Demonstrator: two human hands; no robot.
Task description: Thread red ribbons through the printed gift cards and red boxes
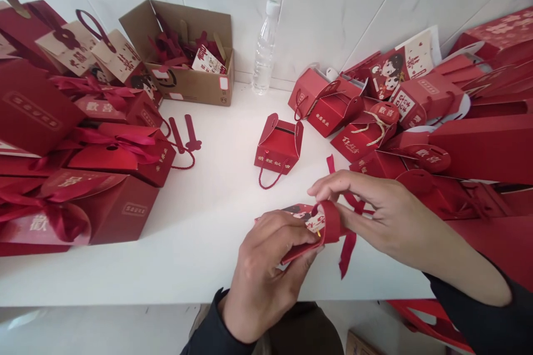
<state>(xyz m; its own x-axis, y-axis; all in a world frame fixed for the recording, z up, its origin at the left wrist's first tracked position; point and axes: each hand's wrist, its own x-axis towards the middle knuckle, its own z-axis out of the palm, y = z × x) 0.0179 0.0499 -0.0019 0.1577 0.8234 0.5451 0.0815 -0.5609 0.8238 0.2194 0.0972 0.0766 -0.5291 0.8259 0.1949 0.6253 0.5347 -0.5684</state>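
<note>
My left hand [275,266] is wrapped around a small red paper gift box [297,252] with a printed cartoon top, close to the table's front edge. At the box's right end, a curved red strap [332,222] stands up, and my right hand [370,208] has thumb and fingers closed on it. Part of the box is hidden under my left fingers. A red ribbon [347,249] hangs or lies just below and behind my right hand. Farther back stands a small red box with a cord handle [278,147], touched by neither hand.
Many red gift boxes [120,208] with ribbons are stacked on the left. More red boxes [335,113] crowd the right side. Against the tiled wall are an open cardboard box [195,89] of red straps and a clear bottle [264,52]. Two loose red straps [190,133] lie left of centre.
</note>
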